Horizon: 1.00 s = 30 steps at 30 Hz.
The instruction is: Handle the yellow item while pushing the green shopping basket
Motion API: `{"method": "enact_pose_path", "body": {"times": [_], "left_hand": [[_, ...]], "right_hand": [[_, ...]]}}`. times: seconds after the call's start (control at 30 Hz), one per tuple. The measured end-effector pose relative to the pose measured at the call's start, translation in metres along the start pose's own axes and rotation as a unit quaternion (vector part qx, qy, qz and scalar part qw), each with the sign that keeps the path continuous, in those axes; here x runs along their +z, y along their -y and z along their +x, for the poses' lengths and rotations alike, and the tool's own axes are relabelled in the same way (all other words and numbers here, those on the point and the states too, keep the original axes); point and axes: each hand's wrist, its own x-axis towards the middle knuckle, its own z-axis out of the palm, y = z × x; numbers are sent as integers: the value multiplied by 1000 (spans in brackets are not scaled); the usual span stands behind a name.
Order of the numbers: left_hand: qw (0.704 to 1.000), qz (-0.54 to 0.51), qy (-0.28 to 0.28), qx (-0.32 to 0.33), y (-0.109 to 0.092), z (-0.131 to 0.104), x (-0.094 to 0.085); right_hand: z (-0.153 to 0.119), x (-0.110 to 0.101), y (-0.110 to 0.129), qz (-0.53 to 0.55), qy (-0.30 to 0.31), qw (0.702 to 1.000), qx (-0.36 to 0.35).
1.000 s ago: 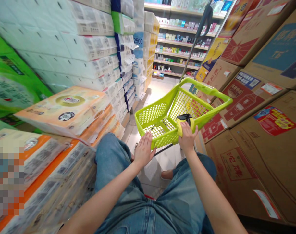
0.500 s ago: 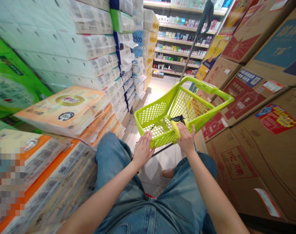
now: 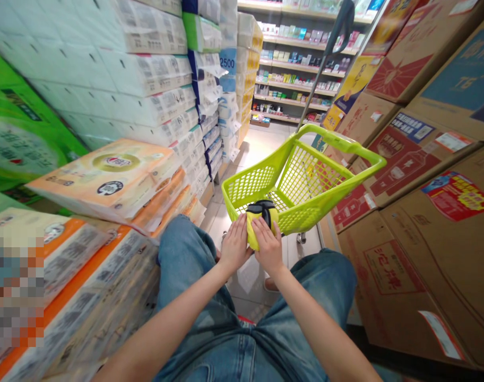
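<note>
A lime-green plastic shopping basket on a wheeled cart frame [image 3: 311, 218] stands tilted in front of my knees. Over its near rim lies a soft yellow cloth-like item with black parts [image 3: 272, 213]; its exact kind is unclear. My right hand [image 3: 268, 243] is closed on that yellow item and presses it to the rim. Beside it, my left hand [image 3: 234, 243] rests with fingers stretched flat over the near left corner, close against the item's left side. The rim under both hands is mostly hidden.
Stacked tissue packs [image 3: 162, 74] rise on the left, with orange packs [image 3: 106, 164] lower down. Cardboard cartons [image 3: 397, 265] wall the right side. A metal pole with a dark loop handle [image 3: 341, 32] stands behind the basket. Shelves of small boxes [image 3: 297, 79] fill the back.
My right hand has slid left along the near rim with the yellow item, up to my left hand. The left hand has hardly moved.
</note>
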Motion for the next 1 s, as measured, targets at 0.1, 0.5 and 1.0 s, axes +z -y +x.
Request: {"method": "enact_pose_path", "body": {"times": [0.1, 0.5, 1.0], "left_hand": [[1000, 11, -1, 4, 2, 0, -2], [1000, -6, -21, -9, -8, 3, 2], [1000, 8, -3, 8, -2, 2, -4]], "right_hand": [[2, -14, -28, -20, 22, 999, -38], [8, -27, -78, -72, -35, 989, 123], [15, -47, -131, -105, -33, 986, 126]]}}
